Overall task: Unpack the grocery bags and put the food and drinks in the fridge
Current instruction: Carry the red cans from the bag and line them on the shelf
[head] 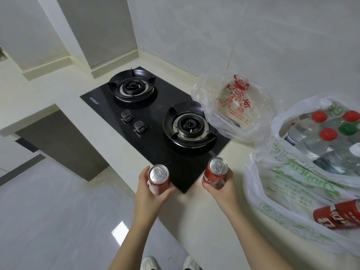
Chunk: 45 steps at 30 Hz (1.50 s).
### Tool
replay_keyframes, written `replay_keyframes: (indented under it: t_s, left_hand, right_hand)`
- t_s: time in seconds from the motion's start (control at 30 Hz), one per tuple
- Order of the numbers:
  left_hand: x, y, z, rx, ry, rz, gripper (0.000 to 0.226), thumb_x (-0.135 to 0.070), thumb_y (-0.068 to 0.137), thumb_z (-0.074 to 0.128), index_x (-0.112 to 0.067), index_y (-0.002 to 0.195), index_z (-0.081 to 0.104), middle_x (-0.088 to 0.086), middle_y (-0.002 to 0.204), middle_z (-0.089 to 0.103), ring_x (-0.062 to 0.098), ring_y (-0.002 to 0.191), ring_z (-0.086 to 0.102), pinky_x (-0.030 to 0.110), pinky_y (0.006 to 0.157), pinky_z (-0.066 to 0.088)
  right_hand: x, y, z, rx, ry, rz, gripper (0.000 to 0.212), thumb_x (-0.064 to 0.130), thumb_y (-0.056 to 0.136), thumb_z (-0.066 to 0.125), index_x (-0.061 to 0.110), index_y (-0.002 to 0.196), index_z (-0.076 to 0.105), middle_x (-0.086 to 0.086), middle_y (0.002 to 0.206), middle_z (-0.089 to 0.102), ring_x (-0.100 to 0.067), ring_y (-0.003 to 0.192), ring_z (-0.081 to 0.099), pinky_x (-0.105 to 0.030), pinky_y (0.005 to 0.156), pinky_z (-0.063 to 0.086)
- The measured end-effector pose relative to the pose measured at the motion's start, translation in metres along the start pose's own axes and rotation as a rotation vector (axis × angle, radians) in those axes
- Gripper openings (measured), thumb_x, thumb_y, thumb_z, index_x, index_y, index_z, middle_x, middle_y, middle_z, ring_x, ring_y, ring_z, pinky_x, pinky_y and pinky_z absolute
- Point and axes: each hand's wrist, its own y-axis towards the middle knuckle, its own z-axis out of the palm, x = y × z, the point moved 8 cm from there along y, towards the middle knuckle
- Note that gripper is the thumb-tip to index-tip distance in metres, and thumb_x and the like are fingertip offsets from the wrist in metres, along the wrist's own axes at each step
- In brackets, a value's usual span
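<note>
A pale cream surface (58, 88) runs from 9 o'clock round to 5 o'clock, meeting the white wall along its far edge. Set flush into it at 12 o'clock is a black glass hob (155, 112) with two burners (133, 86) and two metal knobs (125, 115). At 1 o'clock a clear plastic bag (233, 102) with red print sits half on the hob's corner. Just beside it, at 3 to 4 o'clock, a white bag (292, 182) with green print slumps open

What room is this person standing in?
Most likely a home kitchen: a black two-burner gas hob is set into a pale countertop, and a grocery bag of drinks sits beside it.
</note>
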Motion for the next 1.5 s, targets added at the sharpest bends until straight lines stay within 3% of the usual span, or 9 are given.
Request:
replay_keyframes:
  t_s: [0.23,0.47,0.57,0.77,0.9,1.03,1.23,1.33,1.5]
  left_hand:
    - [0.055,0.001,0.026,-0.042,-0.038,-0.153,0.078,-0.028,0.063,0.088,-0.031,0.129,0.045,-0.009,0.12,0.063,0.014,0.109,0.061,0.027,0.088,0.047]
    - [0.052,0.006,0.021,-0.077,0.0,-0.139,0.053,-0.016,0.071,0.084,-0.028,0.114,0.057,-0.011,0.103,0.066,0.01,0.096,0.061,0.007,0.07,0.041]
    - [0.032,0.01,0.005,-0.109,-0.061,-0.084,0.044,-0.016,0.071,0.084,-0.027,0.106,0.059,-0.013,0.098,0.068,0.006,0.092,0.062,0.008,0.07,0.043]
    - [-0.048,0.013,-0.072,-0.213,-0.32,0.074,0.046,-0.026,0.068,0.078,-0.025,0.109,0.057,-0.008,0.093,0.068,0.012,0.084,0.064,0.022,0.067,0.051]
    - [-0.084,-0.017,-0.154,-0.397,-0.454,0.197,0.043,-0.026,0.066,0.072,-0.033,0.105,0.054,-0.012,0.083,0.066,0.001,0.07,0.063,0.018,0.06,0.053]
    - [-0.079,-0.059,-0.244,-0.592,-0.465,0.23,0.05,-0.047,0.065,0.07,-0.033,0.111,0.055,0.0,0.099,0.068,0.017,0.093,0.068,0.033,0.076,0.057]
    - [-0.064,-0.14,-0.368,-0.878,-0.475,0.279,0.049,-0.046,0.071,0.067,-0.03,0.115,0.053,0.005,0.099,0.065,0.027,0.083,0.071,0.033,0.071,0.059]
    - [-0.049,-0.187,-0.416,-1.004,-0.466,0.286,0.069,-0.046,0.072,0.067,-0.007,0.127,0.049,0.021,0.106,0.062,0.028,0.081,0.071,0.042,0.07,0.061]
    - [-0.031,-0.272,-0.478,-1.207,-0.37,0.291,0.064,-0.045,0.071,0.067,-0.007,0.121,0.054,0.022,0.103,0.064,0.028,0.079,0.071,0.034,0.064,0.059]
  right_hand:
    - [-0.012,0.001,0.009,0.065,-0.039,-0.034,0.057,0.004,0.074,0.081,0.024,0.119,0.051,0.007,0.107,0.063,0.002,0.095,0.062,-0.016,0.083,0.052]
    - [-0.009,0.002,0.015,0.029,0.01,-0.041,0.045,-0.007,0.076,0.077,0.022,0.103,0.056,-0.012,0.098,0.065,-0.009,0.088,0.063,-0.024,0.083,0.048]
    - [0.014,0.0,0.029,0.106,0.051,-0.054,0.054,-0.004,0.072,0.081,0.023,0.112,0.057,0.0,0.105,0.069,-0.007,0.094,0.068,-0.022,0.086,0.05]
    - [0.136,-0.021,0.073,0.205,0.198,-0.25,0.061,0.001,0.076,0.079,0.037,0.113,0.047,0.019,0.108,0.06,0.014,0.093,0.061,-0.005,0.079,0.045]
    - [0.206,-0.063,0.115,0.273,0.378,-0.36,0.056,0.031,0.072,0.077,0.033,0.119,0.047,0.02,0.109,0.061,0.012,0.098,0.059,-0.003,0.081,0.042]
    - [0.251,-0.114,0.168,0.382,0.498,-0.414,0.061,0.047,0.07,0.067,0.035,0.126,0.044,0.019,0.117,0.058,0.008,0.103,0.06,-0.005,0.082,0.044]
    - [0.292,-0.204,0.249,0.625,0.55,-0.45,0.049,0.048,0.072,0.069,0.055,0.116,0.047,0.019,0.107,0.063,-0.02,0.099,0.068,-0.036,0.082,0.059]
    - [0.301,-0.252,0.288,0.735,0.562,-0.434,0.054,0.048,0.073,0.069,0.044,0.123,0.047,0.009,0.111,0.063,-0.027,0.097,0.068,-0.049,0.084,0.058]
    - [0.317,-0.337,0.35,0.925,0.568,-0.418,0.061,0.05,0.074,0.069,0.028,0.128,0.049,-0.005,0.113,0.063,-0.033,0.101,0.065,-0.058,0.086,0.055]
